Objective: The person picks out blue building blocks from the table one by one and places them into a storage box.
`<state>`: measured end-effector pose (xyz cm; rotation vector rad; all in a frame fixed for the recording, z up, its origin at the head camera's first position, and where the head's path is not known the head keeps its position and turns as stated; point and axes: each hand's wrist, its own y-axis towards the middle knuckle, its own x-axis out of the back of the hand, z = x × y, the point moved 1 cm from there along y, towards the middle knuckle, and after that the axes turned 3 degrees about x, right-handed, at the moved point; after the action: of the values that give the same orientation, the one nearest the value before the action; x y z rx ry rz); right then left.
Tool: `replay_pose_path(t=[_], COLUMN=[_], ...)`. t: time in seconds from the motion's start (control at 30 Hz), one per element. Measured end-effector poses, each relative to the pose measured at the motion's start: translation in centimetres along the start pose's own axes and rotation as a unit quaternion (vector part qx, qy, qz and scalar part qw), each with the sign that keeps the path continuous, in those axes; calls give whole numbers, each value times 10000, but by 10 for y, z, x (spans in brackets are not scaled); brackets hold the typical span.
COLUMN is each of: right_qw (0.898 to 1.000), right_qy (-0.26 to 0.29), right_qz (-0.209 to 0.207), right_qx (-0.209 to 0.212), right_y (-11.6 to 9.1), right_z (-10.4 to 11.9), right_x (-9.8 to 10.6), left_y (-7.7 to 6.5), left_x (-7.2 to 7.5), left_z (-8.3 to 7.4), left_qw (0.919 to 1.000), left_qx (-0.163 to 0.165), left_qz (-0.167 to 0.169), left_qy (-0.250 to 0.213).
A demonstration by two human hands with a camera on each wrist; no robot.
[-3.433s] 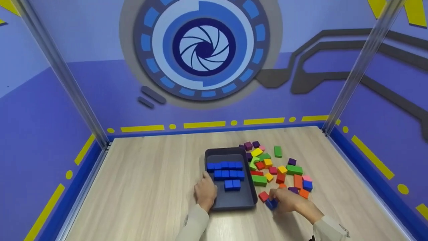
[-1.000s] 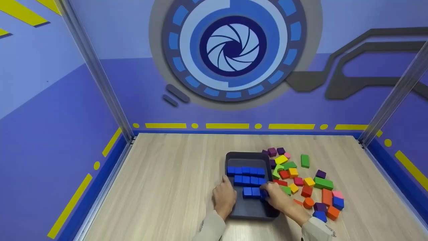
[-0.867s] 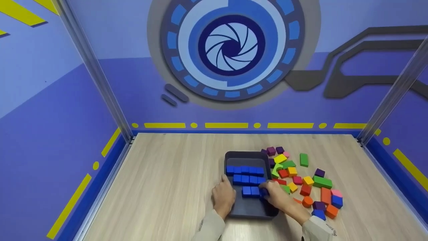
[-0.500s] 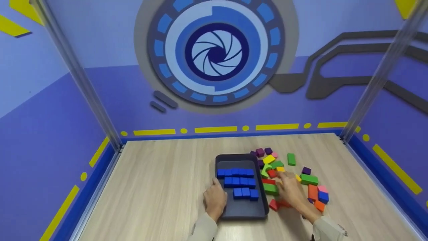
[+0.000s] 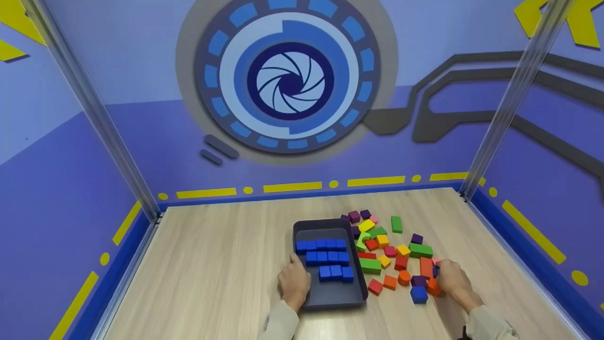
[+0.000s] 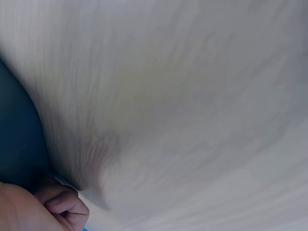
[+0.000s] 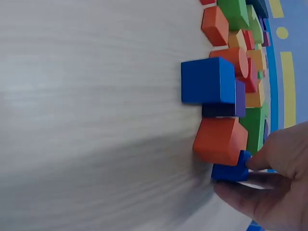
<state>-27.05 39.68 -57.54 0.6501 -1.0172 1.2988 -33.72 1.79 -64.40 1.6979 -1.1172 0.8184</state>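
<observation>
My left hand [image 5: 295, 283] grips the left rim of the dark grey tray [image 5: 330, 296]; the left wrist view shows curled fingers by the tray's wall [image 6: 19, 130]. Blue cubes [image 5: 328, 258] lie in the tray in three rows. The nearest row has three, its right-hand cube [image 5: 348, 274] slightly apart and lower. At the right of the loose blocks, my right hand [image 5: 455, 281] pinches a blue cube [image 7: 228, 172] between thumb and fingers. That cube is beside an orange block [image 7: 219, 141]. Another blue cube [image 5: 418, 294] sits on the table near a purple block [image 5: 418, 281].
Loose blocks in several colours spread right of the tray, among them a green block [image 5: 370, 266], a red block [image 5: 375, 286] and an orange cylinder [image 5: 404, 277]. Blue walls [image 5: 141, 141] and metal posts [image 5: 495, 104] bound the wooden table [image 5: 222, 264].
A third blue cube has joined the tray's nearest row. My right hand has let go of it, moved right over the loose blocks and taken hold of another blue cube. My left hand stays on the tray.
</observation>
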Motion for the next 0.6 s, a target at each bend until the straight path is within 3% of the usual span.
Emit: replay_pose_path(t=[0.2,0.6], right_qw=[9982,9950], right_qy=[196,-421], right_qz=[509,429], right_qx=[236,800], right_y=[10,13], right_z=[1,-10], right_x=[5,2], left_y=[4,3], left_x=[0,1], left_z=[7,8], left_qw=[9999,10000], left_qx=[137,86], left_qz=[14,29], left_qy=[-84,-25])
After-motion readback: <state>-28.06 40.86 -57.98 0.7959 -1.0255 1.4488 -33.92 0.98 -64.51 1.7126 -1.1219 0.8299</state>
